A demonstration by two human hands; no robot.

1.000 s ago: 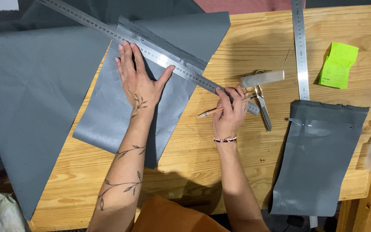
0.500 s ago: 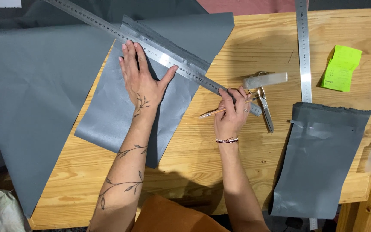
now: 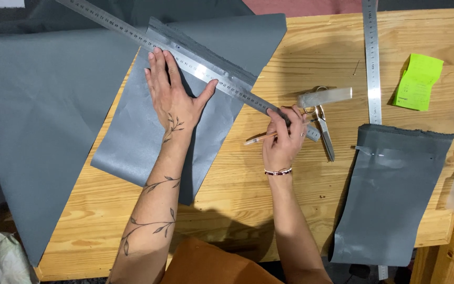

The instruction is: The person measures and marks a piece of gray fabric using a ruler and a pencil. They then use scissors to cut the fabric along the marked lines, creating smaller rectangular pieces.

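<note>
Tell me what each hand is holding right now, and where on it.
The right hand holds a pen near its far end while its fingertips touch the long metal ruler. The left hand grips nothing; it lies flat on the grey fabric beside the ruler.

1. We find the scene evenly and brightly lit from above, colours warm on the wooden table point(image 3: 342, 63)
2. We note a broad soft shadow on the table's near edge, below the forearms
3. We record mild glare on the long steel ruler point(image 3: 185, 58) and a sheen on the grey fabric point(image 3: 137, 142)
4. Focus is sharp at centre; we see slight softness and dimming at the corners
</note>
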